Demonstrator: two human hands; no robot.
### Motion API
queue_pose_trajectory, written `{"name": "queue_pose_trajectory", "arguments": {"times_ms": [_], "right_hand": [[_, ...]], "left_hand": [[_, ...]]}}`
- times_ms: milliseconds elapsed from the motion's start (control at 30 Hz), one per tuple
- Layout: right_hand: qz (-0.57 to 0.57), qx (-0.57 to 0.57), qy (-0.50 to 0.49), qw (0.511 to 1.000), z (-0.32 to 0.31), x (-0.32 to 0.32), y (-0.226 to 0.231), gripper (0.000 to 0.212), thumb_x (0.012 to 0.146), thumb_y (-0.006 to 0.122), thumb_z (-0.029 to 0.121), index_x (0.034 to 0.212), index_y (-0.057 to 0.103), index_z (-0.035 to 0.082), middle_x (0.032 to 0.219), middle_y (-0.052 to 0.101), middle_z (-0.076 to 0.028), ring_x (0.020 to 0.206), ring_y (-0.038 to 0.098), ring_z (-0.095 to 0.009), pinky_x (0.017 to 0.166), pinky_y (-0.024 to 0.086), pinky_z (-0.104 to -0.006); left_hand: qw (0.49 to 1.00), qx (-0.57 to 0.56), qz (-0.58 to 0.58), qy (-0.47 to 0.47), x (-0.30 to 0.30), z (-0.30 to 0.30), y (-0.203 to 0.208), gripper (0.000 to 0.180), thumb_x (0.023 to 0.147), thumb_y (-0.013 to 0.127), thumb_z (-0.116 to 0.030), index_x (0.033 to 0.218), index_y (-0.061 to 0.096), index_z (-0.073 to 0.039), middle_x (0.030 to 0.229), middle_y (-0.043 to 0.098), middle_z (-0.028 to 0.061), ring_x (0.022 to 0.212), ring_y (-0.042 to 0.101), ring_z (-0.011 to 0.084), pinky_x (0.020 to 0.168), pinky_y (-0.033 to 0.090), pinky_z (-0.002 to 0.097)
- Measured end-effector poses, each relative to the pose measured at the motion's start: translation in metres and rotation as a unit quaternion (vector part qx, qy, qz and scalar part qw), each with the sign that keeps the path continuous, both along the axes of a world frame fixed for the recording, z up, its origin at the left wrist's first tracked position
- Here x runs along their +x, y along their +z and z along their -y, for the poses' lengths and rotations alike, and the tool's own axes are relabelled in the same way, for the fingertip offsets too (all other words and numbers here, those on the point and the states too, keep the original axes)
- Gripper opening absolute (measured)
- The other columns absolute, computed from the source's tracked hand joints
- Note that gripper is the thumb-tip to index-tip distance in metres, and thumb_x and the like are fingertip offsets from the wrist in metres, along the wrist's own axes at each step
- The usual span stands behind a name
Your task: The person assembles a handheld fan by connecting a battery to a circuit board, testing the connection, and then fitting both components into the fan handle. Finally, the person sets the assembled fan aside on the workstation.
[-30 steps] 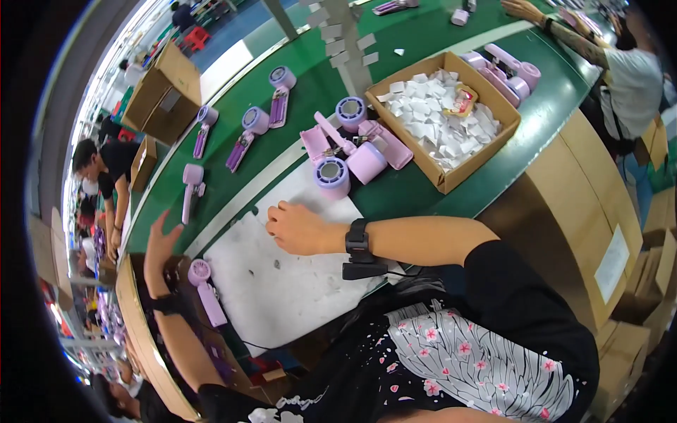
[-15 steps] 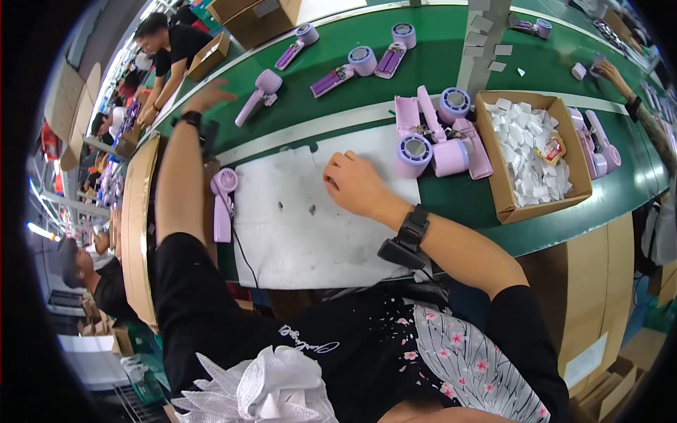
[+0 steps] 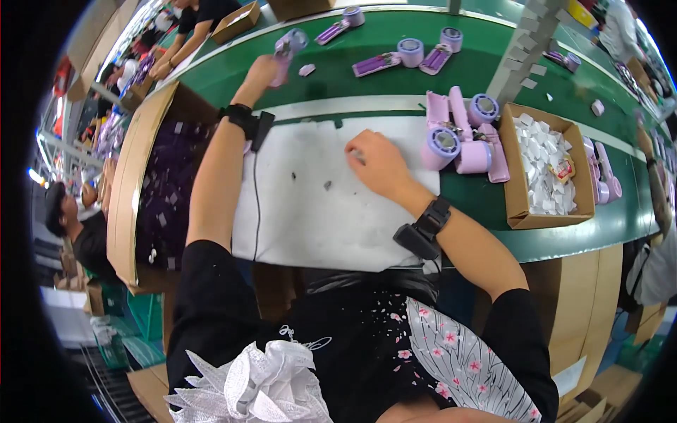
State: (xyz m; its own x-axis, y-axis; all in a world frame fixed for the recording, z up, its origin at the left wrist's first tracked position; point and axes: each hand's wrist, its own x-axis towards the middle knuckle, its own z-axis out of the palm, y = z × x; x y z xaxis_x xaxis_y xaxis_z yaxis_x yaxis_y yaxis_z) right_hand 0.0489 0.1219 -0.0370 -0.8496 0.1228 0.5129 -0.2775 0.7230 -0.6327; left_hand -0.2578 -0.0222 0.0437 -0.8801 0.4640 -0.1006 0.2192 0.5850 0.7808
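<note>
My left hand (image 3: 264, 72) reaches over the green conveyor at the upper left, its fingers closed round the handle of a lilac handheld fan (image 3: 288, 51). Motion smears the fan a little. Over the white mat (image 3: 303, 211) rests my right hand (image 3: 379, 163), fingers curled in. Whatever those fingers hold, if anything, is too small or hidden to name. Just right of it lies a cluster of opened lilac fans (image 3: 458, 151), their round heads and handle shells piled together. A small lilac piece (image 3: 307, 70) is on the belt beside the held fan.
Several opened fans (image 3: 410, 53) lie along the conveyor (image 3: 338, 77). At right stands a carton (image 3: 518, 204) of white pieces, with more fans beyond it. A deep carton (image 3: 130, 190) with dark purple contents is at left. A post (image 3: 525, 53) rises at the far edge. Co-workers are nearby.
My left hand has moved from beside the fan to grip its handle. The view has shifted, uncovering the left carton's inside. My right hand stays curled over the mat.
</note>
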Motion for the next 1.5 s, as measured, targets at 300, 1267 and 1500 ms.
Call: {"name": "queue_pose_trajectory", "arguments": {"times_ms": [300, 1267, 1500], "right_hand": [[0.057, -0.351, 0.045, 0.933, -0.008, 0.004, 0.026, 0.056, 0.093, 0.062, 0.015, 0.140, 0.031, 0.006, 0.089, 0.066, -0.007, 0.071, 0.062, -0.009, 0.062, 0.047, -0.0208], [0.179, -0.214, 0.034, 0.960, -0.033, 0.034, 0.030, 0.062, 0.089, 0.065, 0.008, 0.143, 0.033, 0.007, 0.104, 0.058, -0.010, 0.082, 0.057, -0.010, 0.071, 0.044, -0.0221], [-0.178, 0.031, -0.009, 0.984, -0.013, 0.046, 0.055, 0.060, 0.080, 0.074, 0.010, 0.133, 0.046, 0.004, 0.117, 0.053, -0.014, 0.103, 0.056, -0.019, 0.084, 0.046, -0.0312]], "left_hand": [[0.853, 0.370, 0.368, -0.010, 0.257, -0.003, -0.045, 0.029, 0.096, 0.050, -0.021, 0.117, 0.047, 0.000, 0.096, 0.065, 0.0170, 0.066, 0.064, 0.0227, 0.055, 0.053, 0.0339], [0.916, 0.032, -0.241, 0.318, 0.204, 0.247, 0.014, 0.024, 0.087, 0.070, -0.019, 0.096, 0.072, 0.002, 0.077, 0.071, 0.0103, 0.068, 0.067, 0.0138, 0.066, 0.053, 0.0259], [0.957, 0.249, -0.146, -0.028, 0.269, 0.095, 0.067, 0.015, 0.087, 0.069, -0.009, 0.093, 0.072, 0.005, 0.079, 0.072, 0.0089, 0.071, 0.067, 0.0116, 0.067, 0.054, 0.0221]]}}
